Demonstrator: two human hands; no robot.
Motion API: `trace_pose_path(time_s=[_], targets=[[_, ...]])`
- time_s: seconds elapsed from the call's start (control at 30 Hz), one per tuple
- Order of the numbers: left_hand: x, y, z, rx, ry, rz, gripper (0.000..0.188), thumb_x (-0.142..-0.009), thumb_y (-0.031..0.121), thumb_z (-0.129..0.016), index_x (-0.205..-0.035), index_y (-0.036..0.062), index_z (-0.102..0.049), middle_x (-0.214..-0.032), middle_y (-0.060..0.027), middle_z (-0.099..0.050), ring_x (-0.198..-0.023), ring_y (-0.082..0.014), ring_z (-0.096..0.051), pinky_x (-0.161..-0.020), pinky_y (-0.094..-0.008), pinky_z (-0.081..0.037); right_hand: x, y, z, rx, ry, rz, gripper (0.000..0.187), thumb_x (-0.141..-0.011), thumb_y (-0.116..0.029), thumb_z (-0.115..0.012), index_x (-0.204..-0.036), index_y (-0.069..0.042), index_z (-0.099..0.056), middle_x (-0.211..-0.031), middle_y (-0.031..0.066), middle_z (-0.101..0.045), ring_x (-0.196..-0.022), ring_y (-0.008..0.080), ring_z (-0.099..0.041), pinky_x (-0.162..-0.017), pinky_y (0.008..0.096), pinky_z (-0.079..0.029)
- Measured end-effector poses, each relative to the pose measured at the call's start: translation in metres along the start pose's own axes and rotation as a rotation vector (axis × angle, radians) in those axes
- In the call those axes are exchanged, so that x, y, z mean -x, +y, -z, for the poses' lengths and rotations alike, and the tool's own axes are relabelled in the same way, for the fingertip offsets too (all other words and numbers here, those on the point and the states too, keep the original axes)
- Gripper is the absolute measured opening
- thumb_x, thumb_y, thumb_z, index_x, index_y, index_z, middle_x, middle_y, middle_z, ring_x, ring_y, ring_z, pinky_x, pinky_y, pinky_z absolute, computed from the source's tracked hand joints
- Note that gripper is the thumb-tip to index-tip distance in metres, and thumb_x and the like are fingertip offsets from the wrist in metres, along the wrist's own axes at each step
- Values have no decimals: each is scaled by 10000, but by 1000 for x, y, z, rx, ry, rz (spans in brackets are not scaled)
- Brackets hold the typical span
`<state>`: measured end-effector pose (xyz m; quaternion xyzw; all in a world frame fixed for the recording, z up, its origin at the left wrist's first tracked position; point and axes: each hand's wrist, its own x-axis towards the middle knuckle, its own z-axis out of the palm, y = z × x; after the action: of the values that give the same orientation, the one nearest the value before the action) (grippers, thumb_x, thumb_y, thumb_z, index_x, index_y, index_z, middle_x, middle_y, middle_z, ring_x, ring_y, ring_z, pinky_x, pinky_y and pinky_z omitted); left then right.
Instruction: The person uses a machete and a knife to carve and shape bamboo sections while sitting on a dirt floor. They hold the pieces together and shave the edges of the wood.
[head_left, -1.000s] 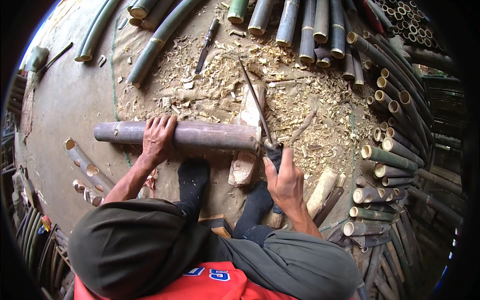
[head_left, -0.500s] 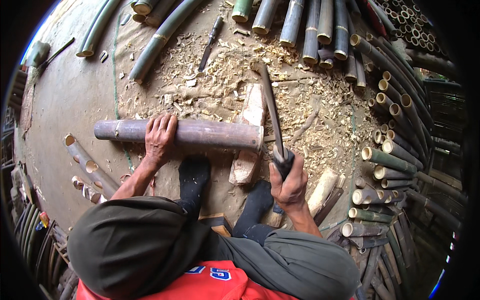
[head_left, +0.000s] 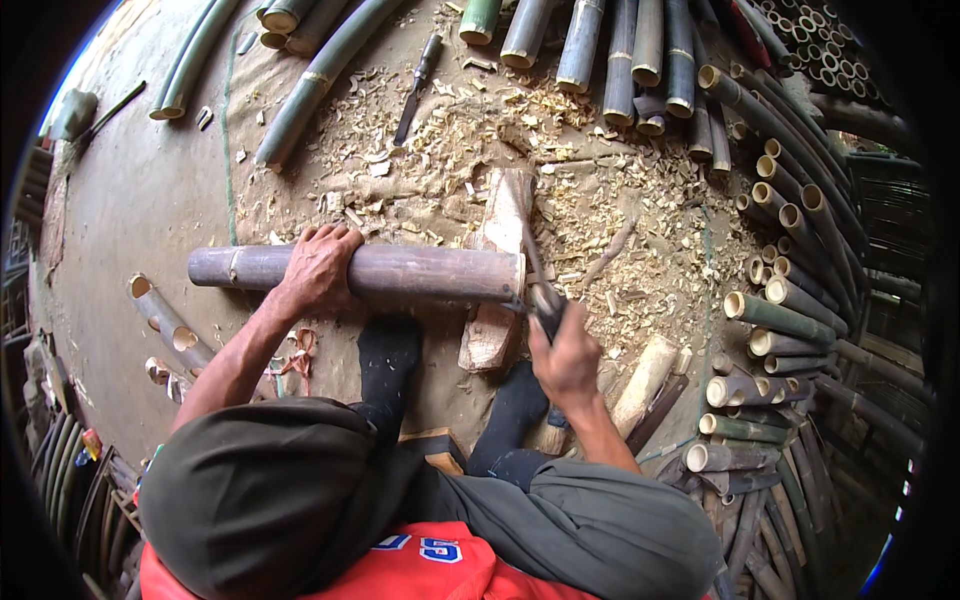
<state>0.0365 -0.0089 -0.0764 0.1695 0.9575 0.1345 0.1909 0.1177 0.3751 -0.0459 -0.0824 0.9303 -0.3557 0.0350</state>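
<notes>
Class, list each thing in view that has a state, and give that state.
Left hand, closed over bamboo tube
Bamboo tube, lying across wooden block
Right hand, gripping knife
Knife, held, blade blurred
Chisel-like tool, lying unheld
Shavings, scattered
Notched bamboo piece, lying down, openings cut

Soft Daylight, Smeared Blade (head_left: 534, 255)

Daylight spills in from ten o'clock, washing the floor (head_left: 150, 210) pale! Three o'clock sits in murk, white-blue glare flecking four. The right hand (head_left: 568, 355) is blurred too, yet the shavings (head_left: 640, 240) towards two look crisp. Soft shadow under the bamboo tube (head_left: 420, 270); black rim all round, fisheye bending the outer poles (head_left: 322, 80).
</notes>
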Motion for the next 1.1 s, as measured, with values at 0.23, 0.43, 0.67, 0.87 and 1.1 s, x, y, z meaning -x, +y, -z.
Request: trace_pose_path(time_s=[0.23,0.43,0.67,0.87,1.1], targets=[[11,3,-8,14,60,45,722,-523,397,-950,-1062,56,-612,-1093,-155,-680,-1148,-355,-635,-1024,-497,-446,-13,-24,15,25,-148,-168,312,-1040,-237,-642,-1112,17,-476,-719,248,-669,-609,437,-701,-534,527,-541],[10,6,-12,0,122,12,683,-579,390,-926,-1094,62,-621,-1080,-151,-655,-1121,-357,-627,-996,-483,-452,4,9,-5,2,-122,-126,356,-1034,-238,-664,-1184,32,-488,-698,179,-673,-629,299,-731,-487,406,-574],[14,2,-25,-28,207,13,721,-591,431,-921,-1121,56,-609,-1096,-164,-646,-1134,-371,-615,-1018,-485,-440,-16,-28,21,-29,-156,-176,281,-1040,-179,-644,-1167,20,-490,-734,205,-654,-607,342,-696,-561,492,-541],[20,7,-31,-67,296,-14,652,-618,345,-870,-1141,56,-608,-1113,-165,-642,-1145,-374,-615,-1048,-495,-434,1,10,-6,58,-147,-196,246,-1044,-164,-617,-1174,1,-488,-716,198,-659,-611,311,-694,-598,468,-579],[23,10,-38,-79,436,-7,776,-625,412,-896,-1229,24,-600,-1192,-194,-651,-1200,-395,-612,-1074,-523,-437,-11,-22,22,-2,-106,-139,294,-1029,-205,-653,-1147,21,-506,-745,240,-690,-630,395,-727,-564,494,-571]])
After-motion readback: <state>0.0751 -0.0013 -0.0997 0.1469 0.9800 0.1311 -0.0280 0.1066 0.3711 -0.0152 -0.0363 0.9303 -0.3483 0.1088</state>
